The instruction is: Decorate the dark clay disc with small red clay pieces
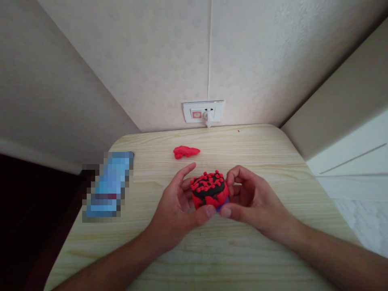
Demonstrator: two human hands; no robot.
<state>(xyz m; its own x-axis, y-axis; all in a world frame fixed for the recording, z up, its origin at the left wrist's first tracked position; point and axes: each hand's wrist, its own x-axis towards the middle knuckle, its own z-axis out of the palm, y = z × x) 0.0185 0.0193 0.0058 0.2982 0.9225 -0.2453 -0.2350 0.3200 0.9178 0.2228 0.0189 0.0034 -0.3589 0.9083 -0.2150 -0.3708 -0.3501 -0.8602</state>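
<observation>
Between my two hands is a small clay cake (209, 189) with a black top, red squiggles and little red balls around its rim. Red clay covers its side, and a bit of purple-blue shows low on the right. My left hand (185, 202) grips it from the left, thumb across the front and index finger raised off it. On the other side, my right hand (250, 198) holds it with curled fingers and the thumb near the base. Parts of the fingers behind the cake are hidden. A lump of red clay (185, 152) lies on the table beyond my left hand.
The pale wooden table (242, 254) has rounded far corners and meets the wall. A phone-like device (110, 184), blurred into blocks, lies at the left. A wall socket (203, 112) with a white plug sits behind. A tiny red crumb (238, 131) rests near the back edge.
</observation>
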